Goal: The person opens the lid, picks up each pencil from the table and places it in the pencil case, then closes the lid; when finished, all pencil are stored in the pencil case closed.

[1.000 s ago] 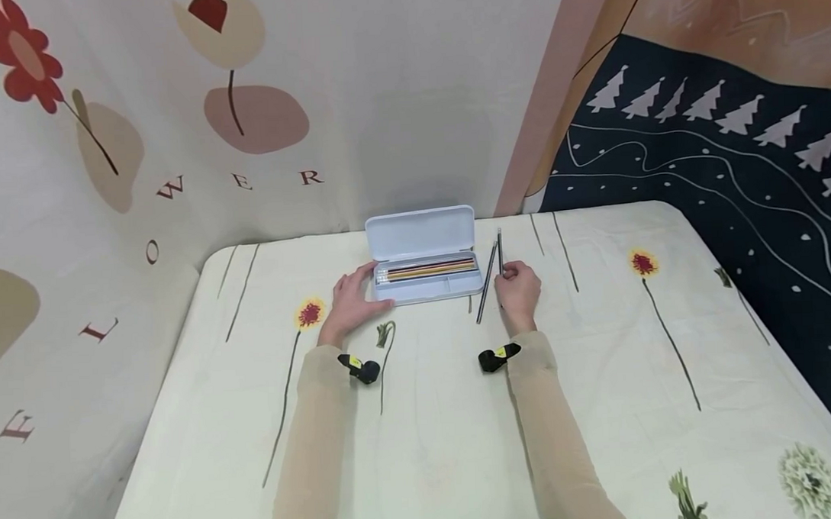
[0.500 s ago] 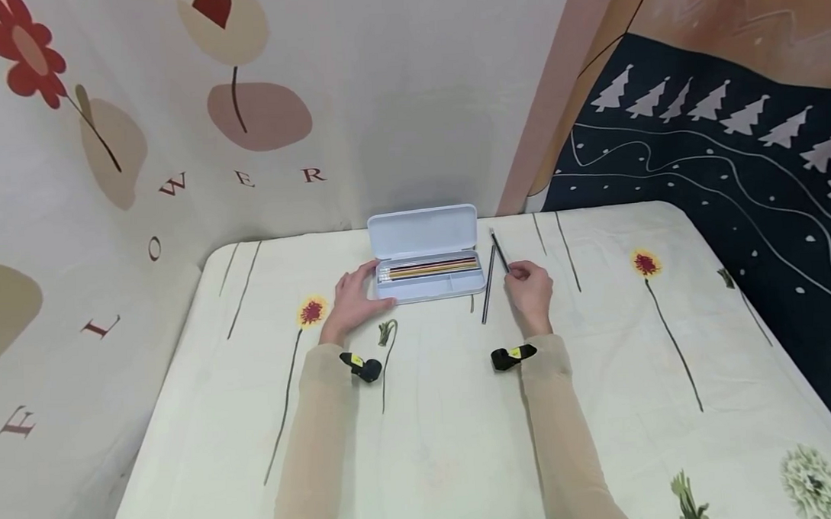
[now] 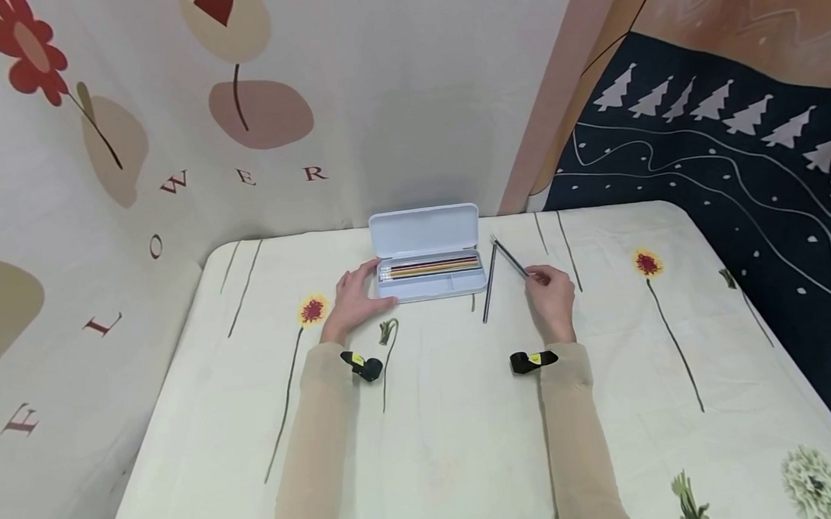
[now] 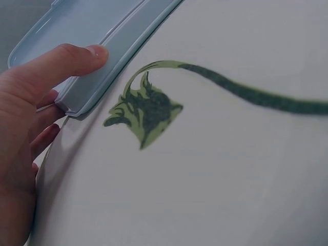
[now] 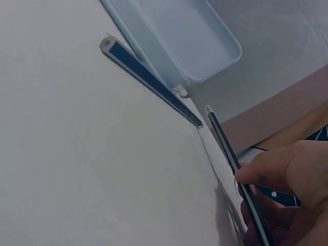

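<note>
A light-blue pencil case (image 3: 416, 290) lies with its lid (image 3: 424, 231) raised, and several pencils (image 3: 432, 268) lie together in its long rear compartment. My left hand (image 3: 351, 306) grips the case's left end; in the left wrist view the thumb (image 4: 89, 59) presses on the near side while fingers wrap the corner. To the right of the case, my right hand (image 3: 554, 297) pinches a dark striped pencil (image 3: 508, 257) between thumb and fingers, its far end pointing up and left. A second, dark-blue pencil (image 5: 148, 79) lies on the table beside the case's right end.
A white cloth with printed flowers covers the table (image 3: 436, 442). Close behind the case hangs a pale printed curtain (image 3: 418, 137), with a dark tree-patterned cloth (image 3: 694, 158) at the right. Black cameras (image 3: 532, 361) sit on both wrists.
My right hand has moved right with the pencil, which has swung from nearly straight ahead to a leftward slant. The left hand, the case and the loose pencil have stayed put.
</note>
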Action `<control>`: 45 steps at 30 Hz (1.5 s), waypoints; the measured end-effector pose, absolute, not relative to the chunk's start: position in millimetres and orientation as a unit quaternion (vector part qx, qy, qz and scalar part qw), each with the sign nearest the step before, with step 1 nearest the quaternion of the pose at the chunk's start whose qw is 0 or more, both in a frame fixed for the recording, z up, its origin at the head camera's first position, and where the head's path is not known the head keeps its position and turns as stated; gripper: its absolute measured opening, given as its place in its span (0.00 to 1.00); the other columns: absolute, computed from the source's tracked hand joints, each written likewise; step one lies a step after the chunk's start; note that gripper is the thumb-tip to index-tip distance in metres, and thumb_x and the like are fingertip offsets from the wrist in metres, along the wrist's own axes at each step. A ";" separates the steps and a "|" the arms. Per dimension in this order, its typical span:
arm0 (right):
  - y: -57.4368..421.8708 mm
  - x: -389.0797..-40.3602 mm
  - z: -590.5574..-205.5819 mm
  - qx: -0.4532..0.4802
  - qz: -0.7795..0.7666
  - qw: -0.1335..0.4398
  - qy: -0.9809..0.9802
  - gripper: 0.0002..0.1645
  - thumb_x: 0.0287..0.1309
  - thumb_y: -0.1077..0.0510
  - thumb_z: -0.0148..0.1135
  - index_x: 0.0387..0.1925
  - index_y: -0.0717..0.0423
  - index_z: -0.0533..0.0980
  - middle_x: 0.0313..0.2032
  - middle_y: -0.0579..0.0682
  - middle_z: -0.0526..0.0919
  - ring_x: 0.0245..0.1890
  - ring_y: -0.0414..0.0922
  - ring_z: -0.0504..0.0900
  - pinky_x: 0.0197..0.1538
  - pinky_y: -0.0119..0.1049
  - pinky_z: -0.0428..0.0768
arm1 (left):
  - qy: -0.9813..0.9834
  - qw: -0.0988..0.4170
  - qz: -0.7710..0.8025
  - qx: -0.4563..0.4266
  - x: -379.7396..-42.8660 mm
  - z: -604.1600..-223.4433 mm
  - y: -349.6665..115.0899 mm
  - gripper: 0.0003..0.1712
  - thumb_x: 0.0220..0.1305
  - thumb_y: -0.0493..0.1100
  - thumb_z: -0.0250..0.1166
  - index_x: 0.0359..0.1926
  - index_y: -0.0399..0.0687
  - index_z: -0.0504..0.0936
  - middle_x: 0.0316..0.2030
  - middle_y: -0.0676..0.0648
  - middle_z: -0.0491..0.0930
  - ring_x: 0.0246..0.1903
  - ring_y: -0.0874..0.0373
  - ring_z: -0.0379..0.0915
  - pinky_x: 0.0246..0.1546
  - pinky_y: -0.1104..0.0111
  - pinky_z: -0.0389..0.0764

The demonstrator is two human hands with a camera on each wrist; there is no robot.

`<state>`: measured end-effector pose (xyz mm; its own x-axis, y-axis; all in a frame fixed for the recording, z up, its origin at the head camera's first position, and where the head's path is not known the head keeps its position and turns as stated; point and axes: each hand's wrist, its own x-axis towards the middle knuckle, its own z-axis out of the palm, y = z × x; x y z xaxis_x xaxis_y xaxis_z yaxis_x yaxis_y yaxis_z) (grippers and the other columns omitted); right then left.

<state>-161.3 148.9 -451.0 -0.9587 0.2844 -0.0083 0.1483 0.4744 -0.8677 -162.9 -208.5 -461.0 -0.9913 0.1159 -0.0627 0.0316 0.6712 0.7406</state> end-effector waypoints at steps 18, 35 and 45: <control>163.8 -151.9 -441.3 -0.053 0.484 0.057 -0.871 0.13 0.61 0.67 0.59 0.45 0.64 0.83 0.43 0.61 0.81 0.40 0.52 0.77 0.41 0.38 0.73 | 0.914 0.051 0.400 0.041 -163.6 -462.1 -208.8 0.52 0.49 0.51 0.75 0.72 0.51 0.59 0.69 0.40 0.60 0.71 0.37 0.38 0.70 0.51 0.33; 148.4 -177.1 -445.6 0.059 0.457 0.044 -0.886 0.11 0.60 0.69 0.60 0.42 0.65 0.84 0.42 0.63 0.82 0.44 0.56 0.80 0.50 0.48 0.78 | 0.911 0.058 0.406 0.029 -164.1 -462.9 -208.3 0.52 0.50 0.52 0.75 0.73 0.51 0.59 0.71 0.43 0.59 0.71 0.36 0.35 0.70 0.47 0.35; 132.1 -186.8 -446.1 0.087 0.461 0.048 -0.882 0.09 0.59 0.70 0.61 0.40 0.65 0.84 0.41 0.62 0.83 0.44 0.56 0.80 0.50 0.48 0.78 | 0.912 0.060 0.406 0.025 -163.5 -461.7 -207.4 0.52 0.50 0.52 0.75 0.73 0.53 0.58 0.71 0.44 0.58 0.71 0.36 0.34 0.69 0.45 0.36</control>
